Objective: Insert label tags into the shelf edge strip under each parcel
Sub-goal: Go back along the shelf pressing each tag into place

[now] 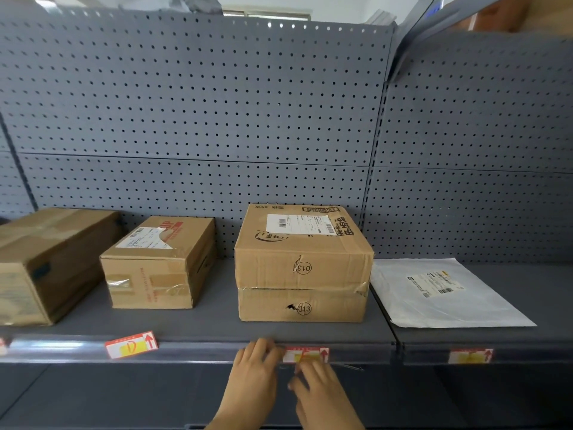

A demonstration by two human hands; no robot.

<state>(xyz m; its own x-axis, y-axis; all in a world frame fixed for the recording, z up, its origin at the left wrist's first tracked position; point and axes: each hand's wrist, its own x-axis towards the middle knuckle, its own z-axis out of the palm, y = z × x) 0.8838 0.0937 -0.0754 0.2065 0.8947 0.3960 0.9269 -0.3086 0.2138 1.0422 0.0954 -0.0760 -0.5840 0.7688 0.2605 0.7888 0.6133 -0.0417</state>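
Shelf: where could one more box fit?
Bare shelf lies between the small box and the 013 boxes, and right of the white bag. It is tight between the 013 boxes and the white bag.

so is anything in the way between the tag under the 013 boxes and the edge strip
Nothing visible does. The label tag lies against the shelf edge strip below the 013 boxes, with the left hand at its left end and the right hand below it.
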